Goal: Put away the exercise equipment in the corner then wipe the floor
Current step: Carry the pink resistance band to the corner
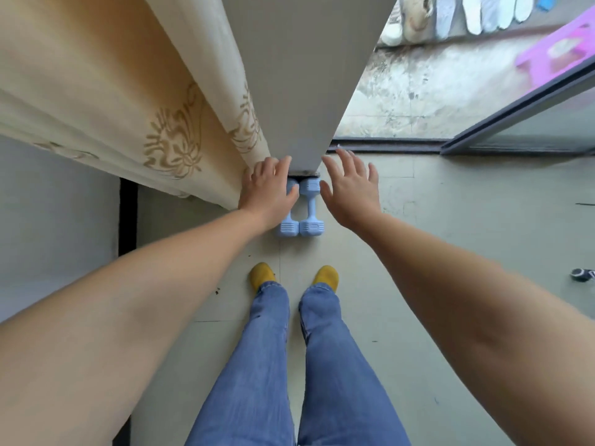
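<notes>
a: where are the dumbbells?
b: two pale blue dumbbells (301,206) lie side by side, touching, on the smooth grey floor tiles (450,226), far ends against the foot of a flat grey wall edge (299,91). blocky ribbed heads, slim round handles, matte coating.

a: and the left hand?
b: the left hand (269,189) covers the upper part of the nearer dumbbell, fingers loosely bent, tips at the wall's base. whether it grips the handle i cannot tell.

a: the right hand?
b: the right hand (352,185) is just beside the other dumbbell, fingers spread and straight, holding nothing.

a: what else?
b: beyond the left hand hangs a cream curtain (145,101) in soft folds with gold floral embroidery. below both hands, yellow socks (262,275) and blue denim legs (322,365).
</notes>
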Demonstrator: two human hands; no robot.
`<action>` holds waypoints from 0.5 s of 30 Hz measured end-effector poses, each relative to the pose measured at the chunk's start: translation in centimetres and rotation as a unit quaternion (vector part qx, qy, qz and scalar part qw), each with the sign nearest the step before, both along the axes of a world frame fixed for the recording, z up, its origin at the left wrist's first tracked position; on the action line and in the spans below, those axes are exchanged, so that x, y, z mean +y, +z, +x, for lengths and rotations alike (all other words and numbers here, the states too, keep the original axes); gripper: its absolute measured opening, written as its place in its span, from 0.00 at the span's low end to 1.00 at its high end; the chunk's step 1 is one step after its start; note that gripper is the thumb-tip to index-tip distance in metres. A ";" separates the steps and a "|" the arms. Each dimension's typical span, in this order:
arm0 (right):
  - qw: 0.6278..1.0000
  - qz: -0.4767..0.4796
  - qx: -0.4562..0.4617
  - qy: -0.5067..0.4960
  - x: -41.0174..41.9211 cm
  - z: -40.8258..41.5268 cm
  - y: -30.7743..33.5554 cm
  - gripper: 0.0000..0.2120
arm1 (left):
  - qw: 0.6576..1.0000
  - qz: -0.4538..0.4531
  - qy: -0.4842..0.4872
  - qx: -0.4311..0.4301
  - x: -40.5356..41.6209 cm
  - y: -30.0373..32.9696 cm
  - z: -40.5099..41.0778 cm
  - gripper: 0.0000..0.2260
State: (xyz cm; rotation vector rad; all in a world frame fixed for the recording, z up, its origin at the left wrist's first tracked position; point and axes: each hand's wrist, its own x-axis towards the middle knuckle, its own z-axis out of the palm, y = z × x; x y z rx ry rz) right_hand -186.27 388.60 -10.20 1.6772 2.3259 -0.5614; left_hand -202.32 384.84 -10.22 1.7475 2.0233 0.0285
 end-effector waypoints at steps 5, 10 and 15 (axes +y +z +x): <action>0.998 0.028 -0.004 0.053 -0.8 -1.2 5.1 0.25 | 0.999 0.020 -0.028 0.040 -1.9 3.7 -0.3 0.26; 0.988 0.045 -0.007 0.144 -1.2 -1.3 7.0 0.25 | 0.997 0.026 0.012 0.065 -4.1 6.0 -0.5 0.27; 0.965 0.034 -0.016 0.260 -0.5 -0.5 7.8 0.25 | 0.986 0.021 0.143 0.088 -6.7 7.5 -0.2 0.24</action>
